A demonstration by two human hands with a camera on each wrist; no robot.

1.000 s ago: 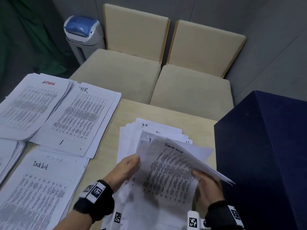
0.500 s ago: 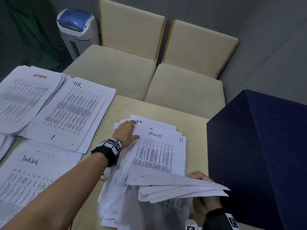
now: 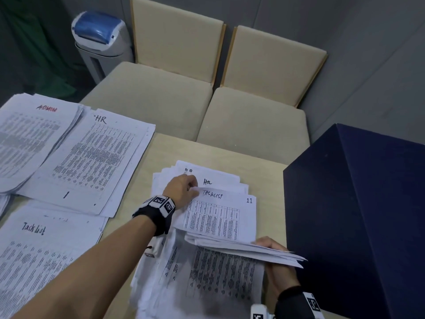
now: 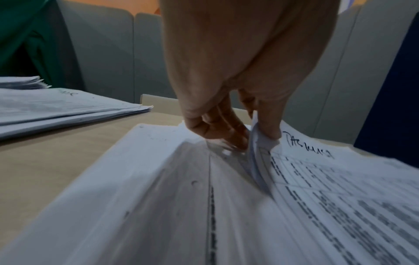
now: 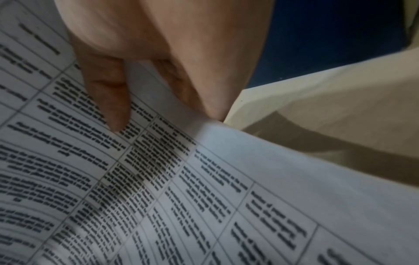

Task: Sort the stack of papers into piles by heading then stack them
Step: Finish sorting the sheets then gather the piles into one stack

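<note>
The unsorted stack of papers point(image 3: 207, 279) lies fanned out on the table in front of me. My left hand point(image 3: 184, 188) pinches the top left corner of a sheet headed "Task list" and numbered 11 point(image 3: 220, 217), thumb on top point(image 4: 269, 130) and fingers beneath. My right hand point(image 3: 274, 247) grips a lifted bundle of sheets point(image 3: 253, 247) by its right edge; in the right wrist view its fingers point(image 5: 108, 100) lie along printed paper point(image 5: 204, 197). Sorted piles lie to the left: ADMIN point(image 3: 34, 134), HR point(image 3: 96, 157) and Task list point(image 3: 41, 254).
A dark blue box point(image 3: 358, 215) stands close on the right of the stack. Two beige chairs point(image 3: 207, 88) face the table's far edge, and a white and blue bin point(image 3: 101, 42) stands behind them on the left. Bare tabletop point(image 3: 128, 231) shows between piles.
My left hand reached forward from the near part of the stack to the top corner of sheet 11 and pinched it. The right hand's bundle dropped from raised to nearly flat.
</note>
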